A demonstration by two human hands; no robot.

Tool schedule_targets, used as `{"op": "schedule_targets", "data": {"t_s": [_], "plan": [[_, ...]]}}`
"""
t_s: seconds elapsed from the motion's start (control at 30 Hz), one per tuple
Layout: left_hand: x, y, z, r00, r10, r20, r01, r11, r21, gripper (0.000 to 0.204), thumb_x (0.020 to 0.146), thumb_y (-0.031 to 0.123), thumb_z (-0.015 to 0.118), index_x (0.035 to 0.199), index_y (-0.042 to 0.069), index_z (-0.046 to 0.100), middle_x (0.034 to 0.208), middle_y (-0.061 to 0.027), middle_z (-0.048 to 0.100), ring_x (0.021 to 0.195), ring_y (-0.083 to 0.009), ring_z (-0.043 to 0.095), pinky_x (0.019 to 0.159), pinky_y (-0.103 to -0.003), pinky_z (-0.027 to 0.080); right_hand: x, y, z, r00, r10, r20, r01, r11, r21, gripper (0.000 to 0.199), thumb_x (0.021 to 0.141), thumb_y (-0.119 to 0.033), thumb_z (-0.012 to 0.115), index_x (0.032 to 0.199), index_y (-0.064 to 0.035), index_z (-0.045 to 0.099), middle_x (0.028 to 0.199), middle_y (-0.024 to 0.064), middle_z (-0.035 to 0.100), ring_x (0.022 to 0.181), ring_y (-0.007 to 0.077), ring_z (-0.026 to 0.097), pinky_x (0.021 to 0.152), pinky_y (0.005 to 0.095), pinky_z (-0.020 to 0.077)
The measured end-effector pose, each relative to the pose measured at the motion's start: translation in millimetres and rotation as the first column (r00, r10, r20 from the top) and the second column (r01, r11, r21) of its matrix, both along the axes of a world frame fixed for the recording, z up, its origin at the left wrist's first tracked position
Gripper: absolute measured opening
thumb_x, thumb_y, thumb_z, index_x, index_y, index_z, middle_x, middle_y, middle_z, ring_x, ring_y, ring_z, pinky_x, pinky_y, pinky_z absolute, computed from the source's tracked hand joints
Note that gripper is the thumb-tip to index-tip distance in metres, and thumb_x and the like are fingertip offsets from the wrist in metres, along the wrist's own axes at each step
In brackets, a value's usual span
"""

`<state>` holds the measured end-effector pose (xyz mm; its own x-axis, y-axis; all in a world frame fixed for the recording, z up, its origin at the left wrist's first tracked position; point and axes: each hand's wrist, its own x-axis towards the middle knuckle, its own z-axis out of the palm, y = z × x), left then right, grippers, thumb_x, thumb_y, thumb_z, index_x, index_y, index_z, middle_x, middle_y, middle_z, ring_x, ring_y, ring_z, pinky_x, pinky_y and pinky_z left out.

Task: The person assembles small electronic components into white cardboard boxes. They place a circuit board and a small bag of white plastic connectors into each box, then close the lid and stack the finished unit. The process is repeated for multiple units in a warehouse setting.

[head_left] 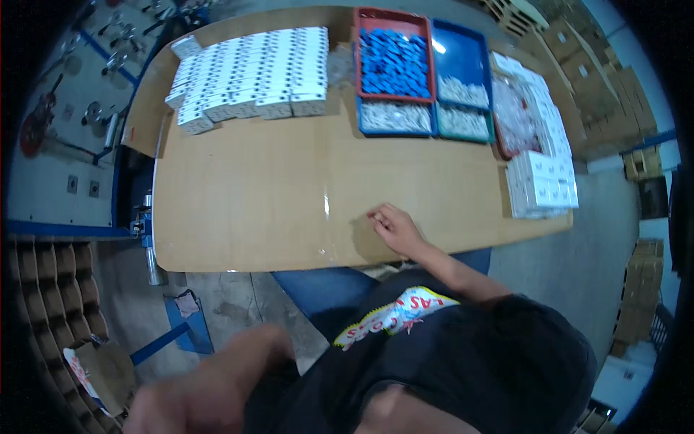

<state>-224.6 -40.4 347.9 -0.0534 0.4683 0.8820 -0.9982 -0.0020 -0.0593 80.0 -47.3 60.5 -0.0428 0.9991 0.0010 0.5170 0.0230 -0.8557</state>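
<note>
My right hand [395, 230] is over the near part of the cardboard-covered table [253, 188], its fingers curled together. Whatever they may hold is too small or hidden to make out. Away from the table, low on the left, my left hand [163, 409] is smeared by motion, so its fingers do not show. Many small white boxes [253, 69] stand in tight rows at the table's far left. A red tray [394, 94] of blue pieces rests on blue bins at the back, beyond my right hand.
Blue bins [463, 54] and a green bin [463, 137] hold small whitish packets. Clear plastic bags [515, 119] lie beside stacked white boxes [542, 184] at the right end. A partitioned carton [54, 289] and a blue stand [189, 333] are on the floor at left.
</note>
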Motion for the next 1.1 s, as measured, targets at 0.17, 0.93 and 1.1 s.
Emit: {"op": "schedule_targets", "data": {"t_s": [0.17,0.93,1.1], "plan": [[2,-45,53,0.670,0.606,-0.429,-0.528,0.795,0.299,0.041,0.099,0.016,0.062,0.139,0.021,0.052,0.121,-0.0108,0.065,0.102,-0.0218,0.066,0.076,-0.030,0.057,29,-13,5,0.982,-0.154,-0.110,0.158,0.987,0.028,0.014,0.095,-0.009,0.065,0.106,-0.0012,0.069,0.093,0.0092,0.069,0.075,0.0149,0.065,0.067,0.0285,0.0524],[204,-61,87,0.631,-0.112,-0.768,0.462,0.850,0.255,0.021,0.096,0.009,0.057,0.081,0.022,0.063,0.071,0.0052,0.051,0.058,-0.0155,0.046,0.058,-0.033,0.036,121,-62,-14,0.847,-0.399,-0.352,0.440,0.897,0.042,0.017,0.091,-0.014,0.066,0.103,-0.0015,0.070,0.088,0.0123,0.073,0.081,0.0218,0.071,0.076,0.0348,0.0560],[233,-64,96,0.747,-0.088,-0.659,0.469,0.773,0.428,0.027,0.107,0.024,0.048,0.090,0.023,0.069,0.062,0.0032,0.052,0.056,-0.0107,0.044,0.054,-0.032,0.032,113,-61,-12,0.841,-0.371,-0.395,0.403,0.915,0.000,0.017,0.091,-0.014,0.066,0.103,-0.0011,0.070,0.088,0.0126,0.073,0.081,0.0213,0.071,0.076,0.0347,0.0560]]}}
